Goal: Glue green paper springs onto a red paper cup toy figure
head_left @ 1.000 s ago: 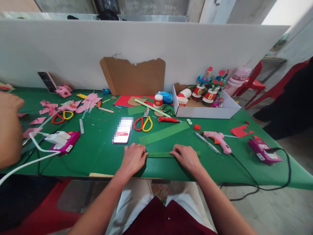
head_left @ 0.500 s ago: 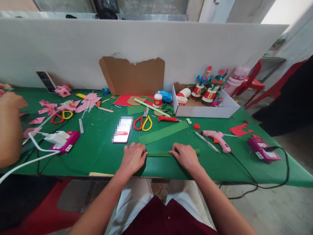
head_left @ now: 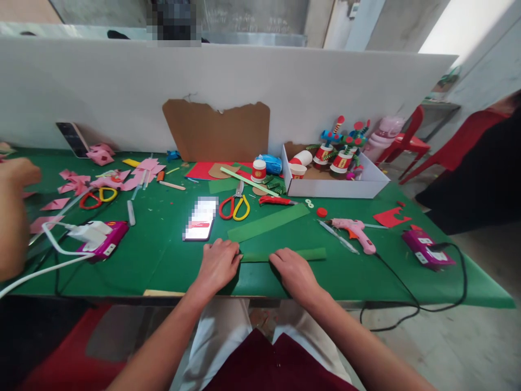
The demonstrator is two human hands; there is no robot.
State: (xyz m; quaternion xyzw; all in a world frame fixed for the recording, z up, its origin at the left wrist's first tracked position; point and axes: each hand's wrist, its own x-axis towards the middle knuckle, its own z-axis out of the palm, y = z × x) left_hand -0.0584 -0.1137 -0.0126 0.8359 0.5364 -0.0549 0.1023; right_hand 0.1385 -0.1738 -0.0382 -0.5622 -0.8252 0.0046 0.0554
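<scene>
at the far left a co-worker's hand (head_left: 20, 172) hangs over the green table (head_left: 163, 271), near scattered pink paper (head_left: 148, 165). next come a pair of scissors (head_left: 90, 201) with one red and one yellow handle and, nearer me, a purple power block (head_left: 118, 237) with a white plug in it. a lit phone (head_left: 199, 221) lies just beyond my left hand (head_left: 218, 263), whose thumb and fingertips are clamped together on the left end of a narrow green strip (head_left: 255, 257). the strip lies flat near the table's front edge; beyond it a wider green strip (head_left: 266, 224) slants up to the right. my right hand (head_left: 293, 272) rests its fingertips on the narrow strip's middle; i cannot tell whether they grip it. farther right sit a white box (head_left: 336, 188) of paper-cup figures, a pink glue gun (head_left: 354, 229) and a second purple block (head_left: 421, 251)
</scene>
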